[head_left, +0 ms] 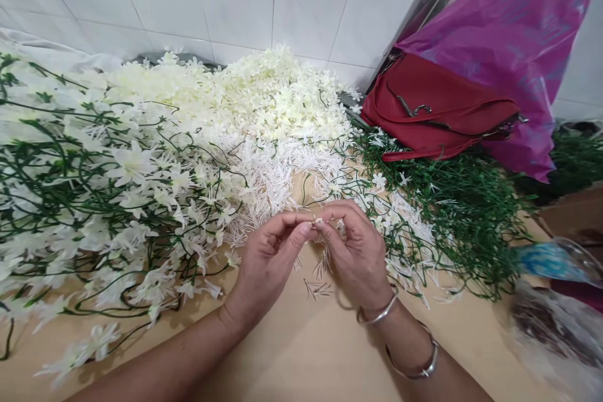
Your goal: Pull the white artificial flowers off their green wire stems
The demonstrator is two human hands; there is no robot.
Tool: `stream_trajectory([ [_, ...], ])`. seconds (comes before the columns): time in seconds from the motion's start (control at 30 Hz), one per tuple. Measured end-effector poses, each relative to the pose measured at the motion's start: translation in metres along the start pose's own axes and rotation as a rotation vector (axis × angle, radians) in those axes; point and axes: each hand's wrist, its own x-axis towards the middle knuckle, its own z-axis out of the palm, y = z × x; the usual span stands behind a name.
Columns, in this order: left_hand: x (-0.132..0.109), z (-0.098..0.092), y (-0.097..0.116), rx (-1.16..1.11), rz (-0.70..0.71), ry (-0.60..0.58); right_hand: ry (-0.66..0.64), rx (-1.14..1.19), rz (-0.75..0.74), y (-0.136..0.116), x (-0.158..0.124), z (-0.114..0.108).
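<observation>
My left hand (266,267) and my right hand (360,254) meet above the table, fingertips nearly touching. Both are closed in a pinch around a small white flower piece (318,222); the fingers cover most of it, so its exact shape is hidden. Just beyond the fingertips lies a pile of thin white stamens (268,179). A few loose stamens (318,289) rest on the table below the hands. To the left spreads a large heap of assembled white artificial flowers (134,163) on green stems. Two metal bangles circle my right wrist.
Cream loose petals (282,94) are heaped at the back against the tiled wall (235,0). Green stems (471,213) lie at right, under a red handbag (438,107) and a purple plastic bag (513,38). A clear plastic bag (556,333) sits at the right edge.
</observation>
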Motion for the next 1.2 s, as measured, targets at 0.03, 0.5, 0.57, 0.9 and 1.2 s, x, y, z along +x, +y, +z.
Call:
stream_trajectory([
  [0.03, 0.0, 0.0, 0.001, 0.009, 0.009, 0.001, -0.004, -0.012, 0.026, 0.001, 0.0, 0.0],
  [0.5, 0.087, 0.01, 0.008, 1.391, 0.227, 0.041, 0.197, 0.093, 0.26, 0.016, 0.002, -0.002],
  [0.57, 0.096, 0.014, 0.008, 1.431, 0.199, 0.042, 0.198, 0.089, 0.257, 0.018, 0.003, -0.003],
  [0.9, 0.096, 0.013, 0.01, 1.593, 0.156, -0.015, 0.255, 0.062, 0.224, 0.02, 0.007, -0.008],
  [1.2, 0.101, 0.019, 0.01, 1.646, 0.223, -0.111, 0.258, 0.062, 0.206, 0.026, 0.009, -0.011],
])
